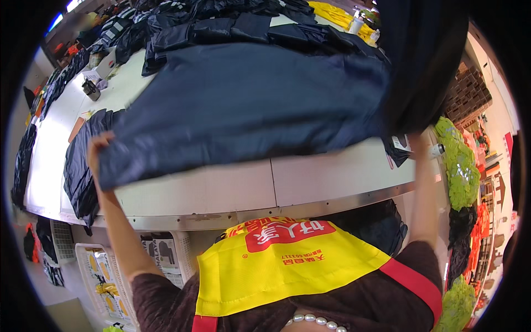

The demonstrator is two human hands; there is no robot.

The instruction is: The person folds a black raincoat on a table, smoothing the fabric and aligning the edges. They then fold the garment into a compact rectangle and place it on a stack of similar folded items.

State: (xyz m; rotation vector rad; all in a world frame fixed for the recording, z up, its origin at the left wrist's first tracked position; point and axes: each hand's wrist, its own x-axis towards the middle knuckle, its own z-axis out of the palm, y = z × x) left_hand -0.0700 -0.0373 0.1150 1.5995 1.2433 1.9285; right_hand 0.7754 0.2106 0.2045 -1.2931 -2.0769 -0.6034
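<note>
A wide dark navy garment [249, 105] is stretched over the white table, its near edge lifted off the surface. At its left corner my left hand [98, 150] is closed on the cloth. My right hand [419, 145] is closed at the garment's right end, its fingers partly hidden by the cloth. From that end a black fold of cloth [423, 61] rises toward the upper right. Beside my left forearm, a crumpled dark garment [83, 166] lies over the table's front edge.
Piles of dark garments [221, 33] line the far side of the white table [221, 193]. A dark jar [91, 89] stands at the left, and yellow cloth [337, 15] lies far back. White baskets [88, 252] sit below the table edge. Green bundles [459, 166] are at the right.
</note>
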